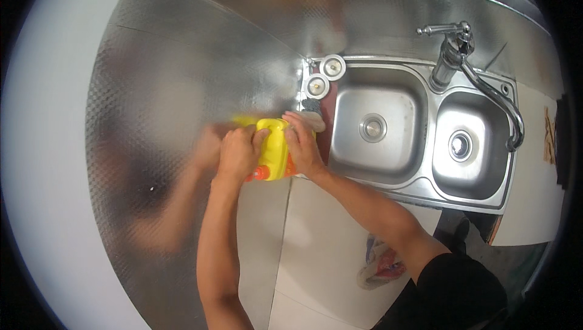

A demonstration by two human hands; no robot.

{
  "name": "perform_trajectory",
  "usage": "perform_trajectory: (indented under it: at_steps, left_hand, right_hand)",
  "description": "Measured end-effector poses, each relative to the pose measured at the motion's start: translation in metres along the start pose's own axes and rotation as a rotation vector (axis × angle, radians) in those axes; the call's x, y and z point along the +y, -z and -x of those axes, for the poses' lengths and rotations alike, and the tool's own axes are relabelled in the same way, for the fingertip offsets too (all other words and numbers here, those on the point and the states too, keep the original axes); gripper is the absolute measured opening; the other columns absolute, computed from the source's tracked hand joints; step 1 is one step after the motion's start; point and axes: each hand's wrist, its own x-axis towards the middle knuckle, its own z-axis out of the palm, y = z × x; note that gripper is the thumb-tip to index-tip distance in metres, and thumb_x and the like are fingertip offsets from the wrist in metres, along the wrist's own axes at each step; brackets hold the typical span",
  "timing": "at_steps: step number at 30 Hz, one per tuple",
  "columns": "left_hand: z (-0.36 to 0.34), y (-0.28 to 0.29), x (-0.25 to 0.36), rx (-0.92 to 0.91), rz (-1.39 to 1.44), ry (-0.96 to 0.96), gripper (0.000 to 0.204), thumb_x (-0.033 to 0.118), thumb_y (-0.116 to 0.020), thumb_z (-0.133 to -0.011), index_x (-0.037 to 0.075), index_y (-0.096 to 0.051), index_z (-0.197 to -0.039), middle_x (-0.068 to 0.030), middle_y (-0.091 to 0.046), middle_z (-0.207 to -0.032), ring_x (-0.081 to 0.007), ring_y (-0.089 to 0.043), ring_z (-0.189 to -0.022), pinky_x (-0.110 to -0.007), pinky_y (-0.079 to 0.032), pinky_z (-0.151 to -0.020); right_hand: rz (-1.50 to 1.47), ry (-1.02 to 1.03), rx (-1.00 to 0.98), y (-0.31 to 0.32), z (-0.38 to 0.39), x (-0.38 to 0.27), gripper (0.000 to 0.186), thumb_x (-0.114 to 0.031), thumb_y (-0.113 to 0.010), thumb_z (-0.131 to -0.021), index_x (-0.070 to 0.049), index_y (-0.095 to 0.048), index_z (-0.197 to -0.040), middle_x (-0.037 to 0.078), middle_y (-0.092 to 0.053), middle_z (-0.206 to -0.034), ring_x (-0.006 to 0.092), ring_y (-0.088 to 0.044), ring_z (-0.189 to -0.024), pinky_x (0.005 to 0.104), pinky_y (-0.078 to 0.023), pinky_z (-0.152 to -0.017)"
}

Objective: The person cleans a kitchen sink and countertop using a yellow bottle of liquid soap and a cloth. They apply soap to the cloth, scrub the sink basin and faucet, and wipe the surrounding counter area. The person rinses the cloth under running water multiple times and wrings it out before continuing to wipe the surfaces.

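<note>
A yellow plastic jug point(277, 147) with an orange-red cap point(261, 173) is between my two hands at the counter's left corner, beside the metal wall. My left hand point(238, 152) grips its left side, thumb over the top edge. On the opposite side, my right hand point(302, 143) is pressed with its fingers along the jug. An orange-red patch, perhaps a label, shows low on the jug near my right palm. Just past my right fingers lie a pale cloth-like item point(315, 121) and a dark grey scrubber point(311, 106). My palms hide parts of the jug.
Two round sink strainers point(317, 86) sit at the back corner. To the right are a large steel basin point(379, 154) and a smaller basin point(467, 175), with a chrome faucet point(446, 65) behind. A crumpled plastic bag point(384, 264) lies below my right forearm.
</note>
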Motion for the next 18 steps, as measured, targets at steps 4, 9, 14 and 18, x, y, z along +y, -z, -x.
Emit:
perform_trajectory:
  at_steps: [4,9,14,18]
  left_hand:
    - [-0.013,0.001,0.02,-0.008,0.011,-0.009,0.037,0.031,-0.063,-0.096,-0.003,-0.07,-0.083,-0.0273,-0.067,-0.079,-0.0476,-0.064,-0.077,-0.055,-0.05,-0.075]
    - [-0.008,-0.003,0.015,0.042,-0.083,0.02,0.04,0.036,-0.064,-0.096,-0.003,-0.072,-0.087,-0.0265,-0.068,-0.081,-0.0454,-0.067,-0.078,-0.053,-0.052,-0.073]
    - [0.006,-0.007,0.015,0.056,-0.206,0.197,0.044,0.043,-0.065,-0.095,0.0,-0.074,-0.088,-0.0245,-0.071,-0.086,-0.0437,-0.069,-0.083,-0.052,-0.055,-0.075]
    - [-0.002,-0.008,0.028,0.076,-0.254,0.184,0.041,0.042,-0.065,-0.095,0.002,-0.071,-0.103,-0.0227,-0.073,-0.093,-0.0421,-0.07,-0.085,-0.051,-0.056,-0.077]
  right_hand:
    - [0.259,-0.059,0.147,0.032,0.017,0.051,0.033,-0.013,-0.048,-0.104,-0.001,-0.054,-0.134,0.022,-0.056,-0.138,0.0376,-0.053,-0.131,0.0448,-0.041,-0.109]
    - [0.108,-0.181,0.024,0.085,-0.032,-0.011,0.027,-0.013,-0.048,-0.104,0.0,-0.063,-0.122,0.019,-0.069,-0.122,0.0348,-0.067,-0.11,0.0432,-0.053,-0.09]
    - [-0.32,-0.252,0.03,0.173,-0.064,-0.173,0.026,-0.011,-0.041,-0.108,-0.002,-0.064,-0.117,0.006,-0.071,-0.105,0.0084,-0.063,-0.092,0.0253,-0.053,-0.081]
    - [-0.156,-0.31,-0.037,0.272,-0.017,-0.273,0.026,-0.01,-0.04,-0.109,0.0,-0.062,-0.119,0.006,-0.07,-0.104,0.0117,-0.067,-0.092,0.0256,-0.055,-0.079]
